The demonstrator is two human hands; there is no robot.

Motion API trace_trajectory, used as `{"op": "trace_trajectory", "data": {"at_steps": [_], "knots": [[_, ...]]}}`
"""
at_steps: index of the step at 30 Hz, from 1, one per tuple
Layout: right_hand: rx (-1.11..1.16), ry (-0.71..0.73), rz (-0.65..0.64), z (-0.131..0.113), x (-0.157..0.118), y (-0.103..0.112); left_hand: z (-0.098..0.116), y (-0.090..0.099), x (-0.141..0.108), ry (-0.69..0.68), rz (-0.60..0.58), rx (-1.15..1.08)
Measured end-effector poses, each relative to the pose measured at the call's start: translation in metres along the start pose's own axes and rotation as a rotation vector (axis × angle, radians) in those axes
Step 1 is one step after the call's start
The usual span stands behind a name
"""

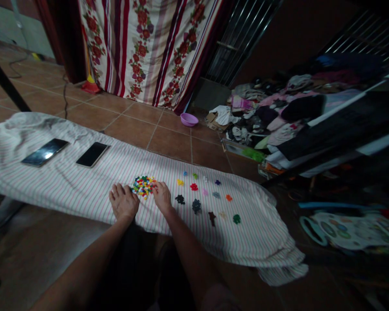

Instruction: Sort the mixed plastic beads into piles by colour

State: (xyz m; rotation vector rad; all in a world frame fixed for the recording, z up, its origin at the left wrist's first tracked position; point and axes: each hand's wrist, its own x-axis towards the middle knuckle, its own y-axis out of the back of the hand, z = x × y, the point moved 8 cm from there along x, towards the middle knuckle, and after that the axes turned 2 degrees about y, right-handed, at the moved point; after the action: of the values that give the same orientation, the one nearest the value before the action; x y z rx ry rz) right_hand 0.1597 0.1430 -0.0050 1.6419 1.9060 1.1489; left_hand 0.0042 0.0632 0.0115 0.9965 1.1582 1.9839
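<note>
A heap of small mixed-colour plastic pieces lies on the striped cloth in front of me. At the heap's left edge my left hand rests palm down on the cloth, fingers stretched out. My right hand reaches into the heap's right side with its fingers bent together; whatever they pinch is too small to make out. To the right lie small piles sorted by colour, among them a red pile, a black pile, a dark grey pile, a brown pile and a green pile.
Two phones, a larger one and a smaller one, lie on the cloth at the left. Beyond it, a purple basin stands on the tiled floor. Heaped clothes fill the right side, and a floral curtain hangs behind.
</note>
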Motion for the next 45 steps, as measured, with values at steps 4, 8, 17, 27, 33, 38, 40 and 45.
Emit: {"op": "trace_trajectory", "data": {"at_steps": [4, 8, 17, 27, 33, 38, 40, 45], "knots": [[0.053, -0.037, 0.015, 0.006, 0.000, 0.002, 0.001, 0.002, 0.000, -0.013, 0.016, 0.027], [0.102, -0.028, 0.045, 0.009, -0.001, 0.005, 0.000, 0.001, -0.001, -0.006, 0.014, 0.004], [0.130, -0.036, 0.072, 0.010, -0.009, 0.009, 0.002, 0.003, -0.001, -0.005, -0.010, -0.001], [0.213, -0.022, 0.169, 0.032, -0.014, 0.051, 0.000, 0.000, -0.002, -0.018, 0.023, 0.003], [0.254, -0.166, 0.325, 0.084, -0.019, 0.096, 0.001, 0.001, -0.001, -0.012, 0.008, 0.010], [0.277, -0.284, 0.390, 0.127, -0.027, 0.127, 0.000, 0.000, -0.001, 0.001, 0.004, -0.007], [0.287, -0.308, 0.411, 0.141, -0.031, 0.136, 0.000, 0.001, -0.001, -0.004, 0.006, -0.011], [0.257, -0.410, 0.448, 0.175, -0.038, 0.148, 0.001, 0.001, -0.002, -0.014, 0.014, 0.004]]}}
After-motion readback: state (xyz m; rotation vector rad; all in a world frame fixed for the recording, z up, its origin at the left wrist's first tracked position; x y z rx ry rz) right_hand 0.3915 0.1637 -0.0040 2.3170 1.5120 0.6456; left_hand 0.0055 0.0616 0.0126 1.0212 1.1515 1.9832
